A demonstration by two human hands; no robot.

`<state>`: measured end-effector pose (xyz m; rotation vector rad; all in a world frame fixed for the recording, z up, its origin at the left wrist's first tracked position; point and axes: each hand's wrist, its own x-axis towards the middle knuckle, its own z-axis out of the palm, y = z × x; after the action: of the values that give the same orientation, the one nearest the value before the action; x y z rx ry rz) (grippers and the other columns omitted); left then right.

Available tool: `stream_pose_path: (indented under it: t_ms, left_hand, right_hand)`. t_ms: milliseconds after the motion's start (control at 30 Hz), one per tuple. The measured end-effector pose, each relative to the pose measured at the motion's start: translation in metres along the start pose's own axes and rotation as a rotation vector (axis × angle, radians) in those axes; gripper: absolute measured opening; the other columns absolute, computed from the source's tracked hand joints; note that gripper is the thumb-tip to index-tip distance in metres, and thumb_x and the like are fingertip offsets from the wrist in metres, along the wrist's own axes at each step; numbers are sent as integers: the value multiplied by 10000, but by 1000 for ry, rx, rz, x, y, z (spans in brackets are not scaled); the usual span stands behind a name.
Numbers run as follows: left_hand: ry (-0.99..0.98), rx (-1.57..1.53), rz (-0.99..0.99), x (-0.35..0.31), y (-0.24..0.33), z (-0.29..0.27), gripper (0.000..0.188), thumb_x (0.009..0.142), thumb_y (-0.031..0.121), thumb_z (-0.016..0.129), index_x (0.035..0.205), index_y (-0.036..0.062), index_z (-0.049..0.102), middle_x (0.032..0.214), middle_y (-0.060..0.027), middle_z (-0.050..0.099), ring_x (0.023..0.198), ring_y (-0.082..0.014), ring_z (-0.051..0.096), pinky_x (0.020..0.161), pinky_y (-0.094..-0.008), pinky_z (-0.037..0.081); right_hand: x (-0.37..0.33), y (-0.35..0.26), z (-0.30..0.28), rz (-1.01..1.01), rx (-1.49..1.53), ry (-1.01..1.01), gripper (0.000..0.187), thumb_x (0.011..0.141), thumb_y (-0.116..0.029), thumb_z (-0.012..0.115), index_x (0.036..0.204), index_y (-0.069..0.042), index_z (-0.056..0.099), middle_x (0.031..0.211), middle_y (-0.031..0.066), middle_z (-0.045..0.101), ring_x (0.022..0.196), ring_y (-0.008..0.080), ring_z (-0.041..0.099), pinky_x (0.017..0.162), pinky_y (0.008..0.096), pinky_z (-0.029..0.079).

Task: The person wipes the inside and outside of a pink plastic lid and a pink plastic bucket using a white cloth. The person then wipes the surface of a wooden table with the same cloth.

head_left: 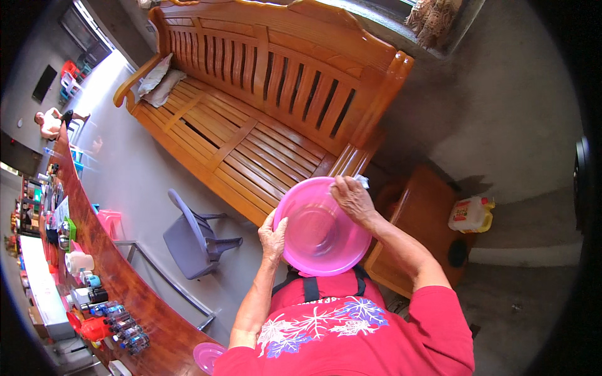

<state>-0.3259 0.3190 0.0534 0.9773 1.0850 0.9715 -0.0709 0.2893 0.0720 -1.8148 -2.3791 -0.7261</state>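
Observation:
A pink plastic basin point(313, 229) is held tilted in front of my body, its open inside facing up toward me. My left hand point(273, 241) grips the basin's left rim, thumb on the inner side and fingers behind the wall. At the upper right rim, my right hand point(353, 199) is closed with fingers bent over the edge. A small crumpled white cloth point(362, 181) pokes out beside its knuckles, mostly hidden by the hand. The inside of the basin looks bare.
A long wooden bench point(251, 138) stands ahead, near a purple-grey plastic chair point(194, 241). Right are a wooden side table point(423, 213) and a yellowish jug point(471, 215). Along the left curves a reddish counter point(125, 269) with bottles point(128, 329). Far left sits another person point(51, 123).

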Motion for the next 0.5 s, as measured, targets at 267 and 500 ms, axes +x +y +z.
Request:
stream_pose_path:
  t_ms: [267, 500]
  left_hand:
    - [36, 90, 64, -10, 0, 4, 334, 840, 38, 638, 1166, -15, 595, 1018, -56, 657, 904, -115, 600, 842, -265, 476]
    - [-9, 20, -10, -10, 1, 4, 329, 852, 41, 631, 1175, -9, 593, 1039, -47, 648, 915, -106, 593, 844, -257, 473]
  right_hand:
    - [-65, -48, -75, -134, 327, -895, 300, 757, -257, 577, 943, -52, 692, 947, 156, 622, 928, 325, 571, 737, 400, 472]
    - [-29, -140, -27, 480, 1502, -797, 319, 871, -219, 456, 898, 58, 611, 819, 198, 656, 717, 330, 627, 644, 405, 501]
